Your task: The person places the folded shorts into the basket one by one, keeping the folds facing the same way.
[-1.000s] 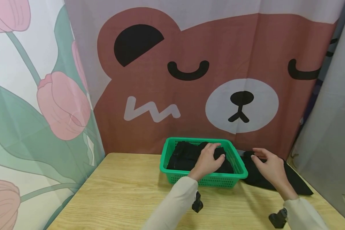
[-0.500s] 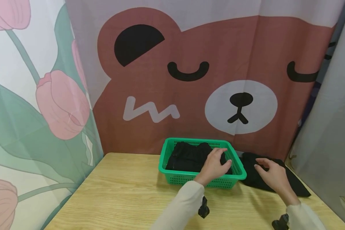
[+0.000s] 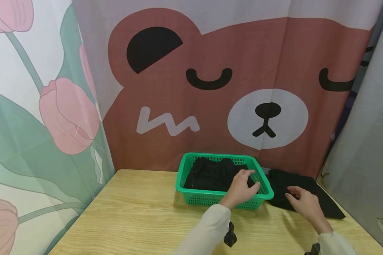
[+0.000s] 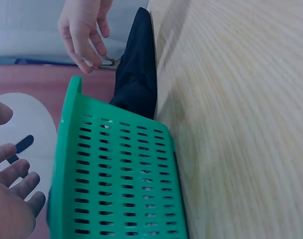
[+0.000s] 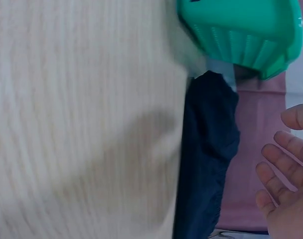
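Black folded cloth (image 3: 210,174) lies inside a green perforated basket (image 3: 198,197). Over the basket's right part hovers the left hand (image 3: 241,188), fingers loosely bent, nothing held. A second black cloth (image 3: 322,202) is spread on the table to the right of the basket. The right hand (image 3: 306,206) is above that cloth's front edge, fingers relaxed and holding nothing. In the left wrist view the left hand (image 4: 12,199) is beside the basket rim (image 4: 67,124); in the right wrist view the right hand (image 5: 291,174) is apart from the dark cloth (image 5: 206,149).
The wooden table (image 3: 131,212) stretches in front of and left of the basket. Behind it hangs a curtain with a bear print (image 3: 166,148); a tulip-print curtain (image 3: 70,117) is at the left and a pale curtain (image 3: 364,159) at the right.
The left hand has moved right and slightly toward the front over the basket, uncovering more of the cloth inside. My right hand has drawn back toward the front edge of the other cloth.
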Motion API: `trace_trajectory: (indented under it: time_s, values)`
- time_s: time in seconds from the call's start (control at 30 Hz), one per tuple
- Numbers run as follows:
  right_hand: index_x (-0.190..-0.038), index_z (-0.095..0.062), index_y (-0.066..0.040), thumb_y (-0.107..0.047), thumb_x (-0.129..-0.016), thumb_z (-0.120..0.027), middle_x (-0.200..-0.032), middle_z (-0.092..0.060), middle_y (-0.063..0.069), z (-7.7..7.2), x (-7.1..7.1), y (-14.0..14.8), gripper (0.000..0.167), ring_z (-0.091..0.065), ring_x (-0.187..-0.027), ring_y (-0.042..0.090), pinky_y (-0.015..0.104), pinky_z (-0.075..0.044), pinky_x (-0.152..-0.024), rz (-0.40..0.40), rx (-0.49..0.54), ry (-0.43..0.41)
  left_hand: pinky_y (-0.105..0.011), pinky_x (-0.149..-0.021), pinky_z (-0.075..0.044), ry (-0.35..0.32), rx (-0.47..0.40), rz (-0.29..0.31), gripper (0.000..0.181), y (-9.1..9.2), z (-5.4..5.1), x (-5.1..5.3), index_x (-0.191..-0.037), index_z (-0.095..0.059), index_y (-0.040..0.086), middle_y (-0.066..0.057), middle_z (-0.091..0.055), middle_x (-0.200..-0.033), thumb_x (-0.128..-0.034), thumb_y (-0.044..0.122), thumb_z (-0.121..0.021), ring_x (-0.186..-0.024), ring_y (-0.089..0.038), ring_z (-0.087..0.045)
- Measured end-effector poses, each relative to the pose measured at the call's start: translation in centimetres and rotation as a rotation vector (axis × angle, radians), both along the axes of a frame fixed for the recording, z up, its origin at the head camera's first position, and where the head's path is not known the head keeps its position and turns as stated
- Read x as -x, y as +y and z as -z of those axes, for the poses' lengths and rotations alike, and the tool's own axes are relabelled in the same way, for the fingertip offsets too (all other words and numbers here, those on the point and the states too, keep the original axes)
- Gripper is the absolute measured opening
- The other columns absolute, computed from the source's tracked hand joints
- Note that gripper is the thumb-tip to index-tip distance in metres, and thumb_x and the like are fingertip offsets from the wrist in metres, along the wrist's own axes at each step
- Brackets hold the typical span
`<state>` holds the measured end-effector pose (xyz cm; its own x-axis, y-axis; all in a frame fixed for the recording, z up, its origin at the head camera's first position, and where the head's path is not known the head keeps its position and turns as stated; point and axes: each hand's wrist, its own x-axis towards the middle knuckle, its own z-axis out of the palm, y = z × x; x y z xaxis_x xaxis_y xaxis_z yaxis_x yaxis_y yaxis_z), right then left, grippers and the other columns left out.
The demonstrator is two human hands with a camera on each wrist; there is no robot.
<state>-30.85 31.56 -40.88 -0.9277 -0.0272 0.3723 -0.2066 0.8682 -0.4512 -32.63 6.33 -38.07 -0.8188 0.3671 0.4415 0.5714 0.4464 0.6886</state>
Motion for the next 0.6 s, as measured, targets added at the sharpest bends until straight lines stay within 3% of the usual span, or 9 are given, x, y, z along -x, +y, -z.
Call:
trace_trajectory:
  time_s: [0.27, 0.4, 0.6]
  values:
    - [-0.124, -0.057, 0.01, -0.026, -0.094, -0.06, -0.115, -0.057, 0.033, 1.4, 1.1, 0.8, 0.047, -0.053, -0.103, 0.052, 0.062, -0.043, -0.077, 0.0, -0.061, -0.11, -0.031, -0.095, -0.043, 0.026, 0.025, 0.001, 0.043, 0.4, 1.1, 0.3, -0.139, -0.052, 0.019, 0.005, -0.047, -0.136, -0.0978, 0.034, -0.056, -0.126, -0.013, -0.044]
    - [-0.128, -0.054, 0.008, -0.033, -0.092, -0.062, -0.12, -0.049, 0.038, 2.1, 1.5, 0.7, 0.055, -0.045, -0.106, 0.061, 0.067, -0.041, -0.074, -0.007, -0.101, -0.19, -0.03, -0.095, -0.043, 0.024, 0.033, 0.005, 0.043, 0.7, 1.2, 0.4, -0.138, -0.053, 0.016, 0.004, -0.049, -0.135, -0.0976, 0.032, -0.056, -0.124, -0.013, -0.045]
    - [-0.131, -0.051, 0.007, -0.034, -0.091, -0.062, -0.125, -0.043, 0.04, 2.8, 1.7, 0.7, 0.058, -0.039, -0.108, 0.063, 0.071, -0.038, -0.075, 0.018, -0.116, -0.227, -0.029, -0.095, -0.042, 0.041, 0.089, 0.012, 0.044, 1.7, 1.0, 0.5, -0.138, -0.054, 0.016, 0.005, -0.049, -0.135, -0.0973, 0.033, -0.056, -0.125, -0.012, -0.045]
